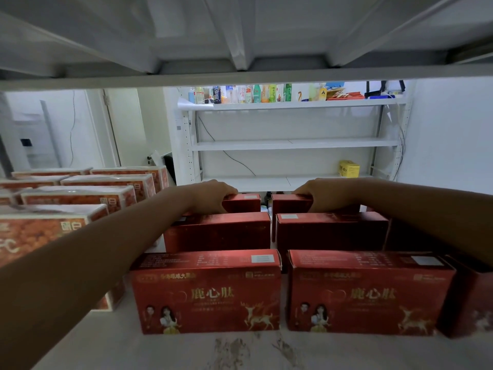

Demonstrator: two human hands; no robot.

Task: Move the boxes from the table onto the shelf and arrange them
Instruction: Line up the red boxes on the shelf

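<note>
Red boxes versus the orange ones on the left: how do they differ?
Red boxes are bare card printed with gold deer; orange boxes wear shiny clear wrap. Red ones fill the middle and right, orange ones the left. Both stand in rows on one shelf.

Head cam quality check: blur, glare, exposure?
Head view: dim under the shelf, rear red boxes dark where left hand and right hand grip them; far room bright; orange boxes at left blurred, wrap glaring; wide-angle bows the frame edges.
</note>
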